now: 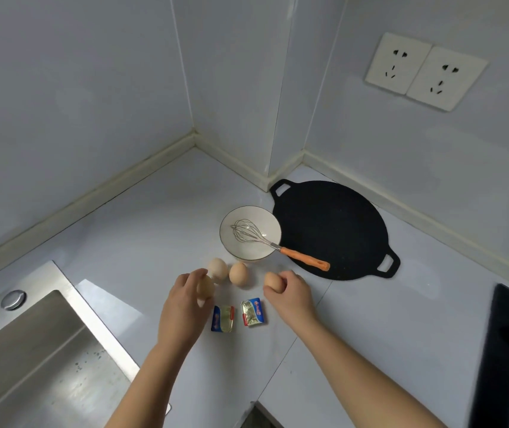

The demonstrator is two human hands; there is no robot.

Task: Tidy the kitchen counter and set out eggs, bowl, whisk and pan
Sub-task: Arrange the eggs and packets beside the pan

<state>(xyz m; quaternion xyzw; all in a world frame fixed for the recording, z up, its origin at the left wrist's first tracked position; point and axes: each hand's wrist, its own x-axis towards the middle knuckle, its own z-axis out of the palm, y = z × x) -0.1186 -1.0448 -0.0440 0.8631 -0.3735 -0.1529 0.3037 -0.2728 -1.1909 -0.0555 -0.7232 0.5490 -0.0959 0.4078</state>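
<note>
**Each hand holding an egg in front of the bowl**

The left hand (185,304) is curling its fingers and thumb round a blurred egg (206,290). The palm is hiding most of the shell, so I cannot tell whether the egg is resting on the desk (142,236) or sitting just above it. The right hand (293,296) is gripping a brown egg (273,281) with bent fingertips. Its underside is also hiding, so contact with the desk is unclear.

Between the two hands, a pale egg (218,268) and a tan egg (239,274) are lying side by side on the desk, close together. Just nearer the person, two small foil packets (253,312) are lying flat, their print too small to read.

Beyond the eggs a white bowl (247,253) is standing upright. A whisk (251,233) is lying in it, wires inside, its orange handle sticking out over the rim and across the black pan (333,220). The pan is sitting flat just beside the bowl, by the wall corner.

A steel sink (30,350) is being cut off at the left edge and a dark stove (506,350) at the right.
</note>
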